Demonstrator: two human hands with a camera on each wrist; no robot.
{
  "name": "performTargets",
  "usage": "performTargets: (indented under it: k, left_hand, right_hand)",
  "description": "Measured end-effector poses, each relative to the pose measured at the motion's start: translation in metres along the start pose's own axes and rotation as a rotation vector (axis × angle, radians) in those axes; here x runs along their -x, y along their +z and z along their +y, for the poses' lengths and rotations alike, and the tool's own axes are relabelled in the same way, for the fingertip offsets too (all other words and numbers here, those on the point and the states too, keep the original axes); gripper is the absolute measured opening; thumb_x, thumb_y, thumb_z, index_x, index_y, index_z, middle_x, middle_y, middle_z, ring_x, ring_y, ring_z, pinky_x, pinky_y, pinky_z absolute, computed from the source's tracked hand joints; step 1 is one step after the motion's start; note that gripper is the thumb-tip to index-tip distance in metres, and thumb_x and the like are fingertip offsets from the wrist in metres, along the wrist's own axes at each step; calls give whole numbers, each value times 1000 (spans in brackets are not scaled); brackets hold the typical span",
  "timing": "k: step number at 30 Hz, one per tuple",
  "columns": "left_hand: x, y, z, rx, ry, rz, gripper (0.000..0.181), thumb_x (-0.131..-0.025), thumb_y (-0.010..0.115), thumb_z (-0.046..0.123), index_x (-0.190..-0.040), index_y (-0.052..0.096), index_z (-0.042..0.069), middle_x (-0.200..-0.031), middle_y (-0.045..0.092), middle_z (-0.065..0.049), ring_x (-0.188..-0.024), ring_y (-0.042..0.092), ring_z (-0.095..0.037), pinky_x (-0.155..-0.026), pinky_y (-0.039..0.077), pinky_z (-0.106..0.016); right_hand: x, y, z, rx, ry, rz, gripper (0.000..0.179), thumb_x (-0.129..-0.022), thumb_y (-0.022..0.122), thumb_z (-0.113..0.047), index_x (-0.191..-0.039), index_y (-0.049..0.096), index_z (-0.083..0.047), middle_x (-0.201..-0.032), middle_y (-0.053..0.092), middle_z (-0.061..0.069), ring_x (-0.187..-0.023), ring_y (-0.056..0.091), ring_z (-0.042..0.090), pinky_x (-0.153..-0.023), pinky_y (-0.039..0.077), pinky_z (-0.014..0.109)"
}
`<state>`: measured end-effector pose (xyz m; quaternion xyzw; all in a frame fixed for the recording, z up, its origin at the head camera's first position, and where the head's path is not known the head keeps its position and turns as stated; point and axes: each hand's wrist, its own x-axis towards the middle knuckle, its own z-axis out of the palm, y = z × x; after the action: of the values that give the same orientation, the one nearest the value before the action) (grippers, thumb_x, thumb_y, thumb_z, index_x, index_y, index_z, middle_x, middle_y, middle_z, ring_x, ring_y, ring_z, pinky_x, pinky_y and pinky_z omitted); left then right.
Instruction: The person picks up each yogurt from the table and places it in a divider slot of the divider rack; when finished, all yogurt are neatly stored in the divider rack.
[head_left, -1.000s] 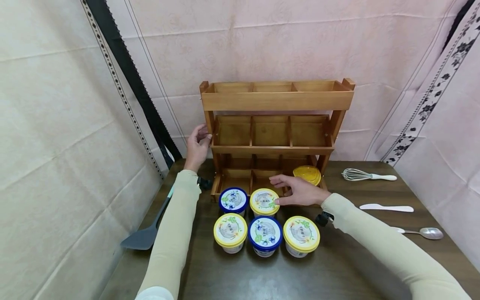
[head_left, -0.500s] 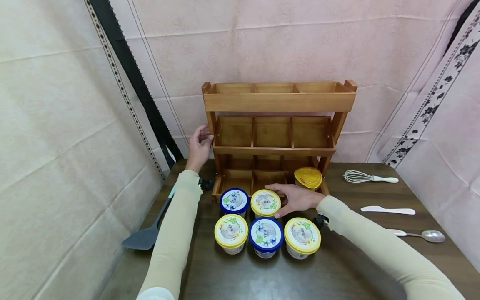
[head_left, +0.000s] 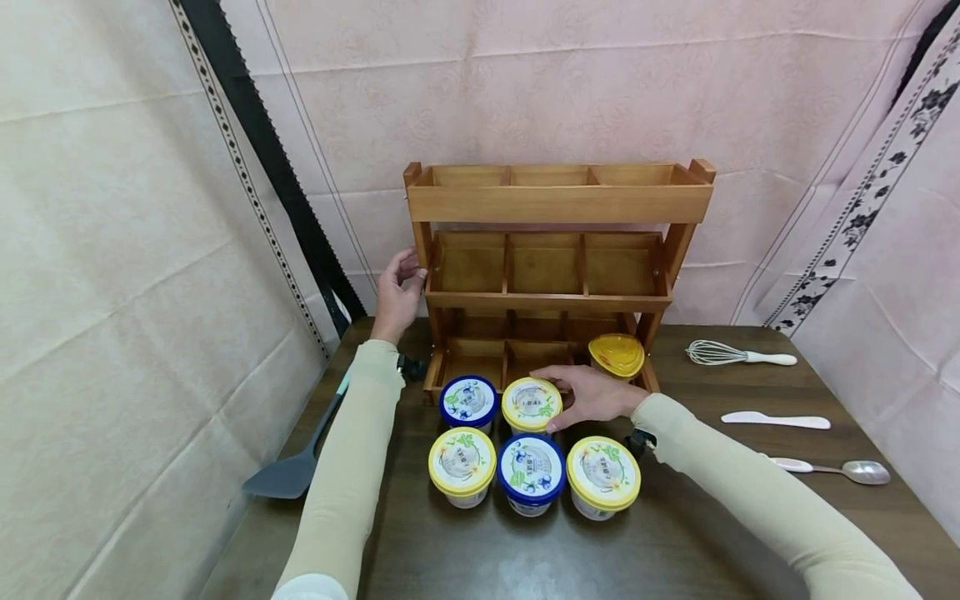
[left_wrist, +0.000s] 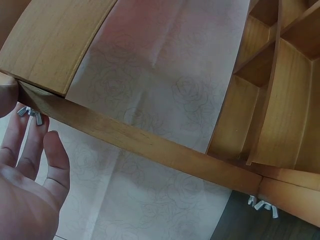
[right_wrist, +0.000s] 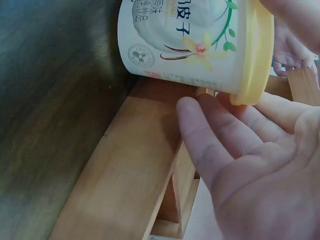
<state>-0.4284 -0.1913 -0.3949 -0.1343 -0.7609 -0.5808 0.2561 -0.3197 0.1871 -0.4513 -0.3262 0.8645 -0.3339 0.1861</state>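
Observation:
A three-tier wooden rack (head_left: 558,204) with divided trays stands at the back of the table. My left hand (head_left: 397,296) holds its left side post (left_wrist: 140,137), thumb on one side and fingers by a wing nut (left_wrist: 31,114). My right hand (head_left: 596,395) grips a white tub with a yellow lid (head_left: 532,402) in the back row, thumb and fingers at opposite sides of the lid. In the right wrist view the tub's printed wall (right_wrist: 195,45) shows beside the rack's bottom front board (right_wrist: 117,150).
Around it stand blue-lidded tubs (head_left: 468,400) (head_left: 532,468) and yellow-lidded tubs (head_left: 462,462) (head_left: 603,473). A yellow-lidded container (head_left: 617,355) sits in the bottom tray's right compartment. A whisk (head_left: 720,353), white knife (head_left: 776,419) and spoon (head_left: 862,472) lie right, a spatula (head_left: 285,477) left.
My right hand has come down and closed its fingers and thumb around the back-row yellow-lidded tub. The left hand stays on the rack's post.

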Motion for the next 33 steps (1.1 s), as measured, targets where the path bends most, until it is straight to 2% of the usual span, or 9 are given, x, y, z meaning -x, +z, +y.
performTargets:
  k: [9,16,25,33]
  left_hand:
    - [0,-1,-2,17,-5,4,42,-107,64,15,-148,58,16,-136,64,-14,-126,62,-29,-120,44,-47]
    - [-1,1,-2,8,2,11,42,-107,64,15,-148,58,18,-135,65,-14,-125,62,-30,-116,47,-48]
    - [0,1,-1,8,-6,9,42,-107,64,15,-148,59,19,-135,65,-12,-124,63,-29,-117,47,-48]
    - [1,0,-1,16,-5,7,41,-107,63,15,-148,58,19,-134,65,-13,-125,62,-31,-118,44,-52]
  right_hand:
    - [5,-7,-9,-124,-56,47,91,-85,91,-38,-159,43,-14,-145,62,9,-124,67,27,-104,58,54]
    - [7,-16,-18,-97,-36,133,91,-83,90,-45,-159,45,-21,-143,63,3,-115,69,21,-99,60,40]
    - [7,-26,-21,-114,-28,212,93,-84,89,-48,-161,43,-22,-142,62,3,-117,68,24,-101,60,44]
    - [2,-33,-18,-124,-13,273,96,-86,88,-48,-163,39,-19,-141,63,7,-118,69,32,-94,63,41]
